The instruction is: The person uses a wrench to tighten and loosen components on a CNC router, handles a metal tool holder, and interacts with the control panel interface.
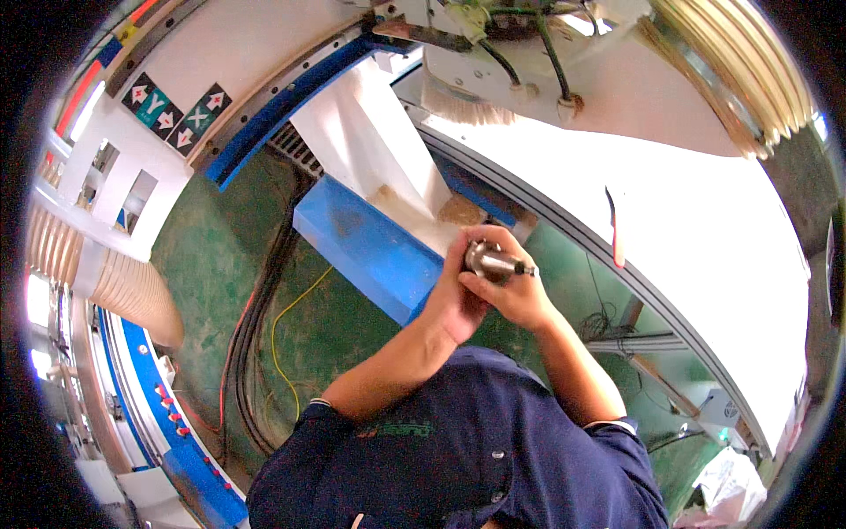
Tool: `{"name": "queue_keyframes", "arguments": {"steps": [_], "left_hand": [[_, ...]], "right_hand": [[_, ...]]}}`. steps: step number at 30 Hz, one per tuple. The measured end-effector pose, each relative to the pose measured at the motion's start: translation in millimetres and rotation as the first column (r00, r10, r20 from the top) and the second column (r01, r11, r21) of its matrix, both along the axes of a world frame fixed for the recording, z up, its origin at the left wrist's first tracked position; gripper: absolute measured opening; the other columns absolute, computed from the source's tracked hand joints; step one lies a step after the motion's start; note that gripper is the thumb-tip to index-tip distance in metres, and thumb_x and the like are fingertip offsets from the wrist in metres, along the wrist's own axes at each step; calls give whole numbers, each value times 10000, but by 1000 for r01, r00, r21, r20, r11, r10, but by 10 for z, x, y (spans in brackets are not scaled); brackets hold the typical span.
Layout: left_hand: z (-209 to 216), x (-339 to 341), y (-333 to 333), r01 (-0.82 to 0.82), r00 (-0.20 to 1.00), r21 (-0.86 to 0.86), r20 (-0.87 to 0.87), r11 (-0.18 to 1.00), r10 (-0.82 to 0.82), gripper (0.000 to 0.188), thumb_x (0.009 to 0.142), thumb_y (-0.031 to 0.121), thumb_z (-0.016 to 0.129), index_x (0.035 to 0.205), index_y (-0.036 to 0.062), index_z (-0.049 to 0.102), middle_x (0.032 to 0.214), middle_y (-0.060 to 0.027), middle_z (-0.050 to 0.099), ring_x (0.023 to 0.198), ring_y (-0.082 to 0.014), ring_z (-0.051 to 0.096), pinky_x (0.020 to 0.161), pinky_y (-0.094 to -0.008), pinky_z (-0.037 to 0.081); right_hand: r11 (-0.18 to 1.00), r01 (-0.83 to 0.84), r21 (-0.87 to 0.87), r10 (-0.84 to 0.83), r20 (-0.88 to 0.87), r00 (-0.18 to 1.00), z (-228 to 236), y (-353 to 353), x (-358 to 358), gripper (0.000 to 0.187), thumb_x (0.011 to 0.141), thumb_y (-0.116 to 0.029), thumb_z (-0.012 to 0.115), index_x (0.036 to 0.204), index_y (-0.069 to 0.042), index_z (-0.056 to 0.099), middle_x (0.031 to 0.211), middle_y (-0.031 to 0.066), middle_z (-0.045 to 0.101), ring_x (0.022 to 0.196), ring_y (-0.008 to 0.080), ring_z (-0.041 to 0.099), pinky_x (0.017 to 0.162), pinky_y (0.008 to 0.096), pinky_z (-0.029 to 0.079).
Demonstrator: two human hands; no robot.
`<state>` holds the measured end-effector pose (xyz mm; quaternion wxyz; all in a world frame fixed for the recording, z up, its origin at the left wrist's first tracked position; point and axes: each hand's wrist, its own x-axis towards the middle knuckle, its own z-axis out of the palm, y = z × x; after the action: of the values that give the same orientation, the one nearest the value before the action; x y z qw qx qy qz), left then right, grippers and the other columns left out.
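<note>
In front of my chest, my two hands are closed together around a silver metal tool holder [493, 264]. It has a wider, rounded end by my left hand and a thin dark tip pointing right. My left hand [455, 304] grips it from the left side. My right hand [526, 298] wraps it from the right, its thumb lying along the near side. Fingers cover part of the holder's wide end. Just left of my hands sits a blue box-shaped metal part [370, 247], below a white chute [366, 132] with brown dust in it.
At right is a white tabletop [705, 238] with an orange-and-black hand tool [615, 229] near its edge. Machine parts with a brush skirt [463, 104] and ribbed hose [731, 70] hang above. Black cables [256, 353] and a yellow cable [275, 339] run over the green floor.
</note>
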<state>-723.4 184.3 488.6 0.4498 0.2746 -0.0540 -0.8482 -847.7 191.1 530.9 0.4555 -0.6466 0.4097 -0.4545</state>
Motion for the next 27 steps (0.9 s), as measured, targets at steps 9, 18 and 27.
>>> {"name": "queue_keyframes", "arguments": {"steps": [9, 18, 27], "left_hand": [[-678, 355, 55, 429, 884, -187, -114, 884, -453, 738, 899, 745, 381, 1246, 113, 538, 1120, -80, 643, 976, -260, 641, 856, -421, 523], [-371, 329, -162, 667, 177, -679, 545, 307, 819, 781, 756, 343, 769, 1360, 5, 408, 1285, -207, 497, 1140, -383, 506, 987, -461, 404], [-564, 95, -290, 489, 380, -815, 518, 309, 766, 399, 748, 176, 761, 1099, 44, 623, 1100, -154, 622, 1051, -363, 567, 909, -441, 453]], "right_hand": [[945, 118, -305, -218, -319, 922, -80, -126, -74, 498, 733, -113, 795, 1194, -77, 611, 1083, 122, 667, 1023, 268, 644, 900, 341, 500], [968, 229, -103, -247, -545, 801, -262, -126, -110, 702, 749, -278, 752, 1364, -84, 475, 1147, 181, 656, 1000, 391, 644, 856, 439, 521], [971, 235, 44, -159, -618, 770, -155, -58, 30, 782, 789, -301, 724, 1456, -105, 365, 1242, 239, 546, 1075, 444, 594, 902, 474, 504]]}}
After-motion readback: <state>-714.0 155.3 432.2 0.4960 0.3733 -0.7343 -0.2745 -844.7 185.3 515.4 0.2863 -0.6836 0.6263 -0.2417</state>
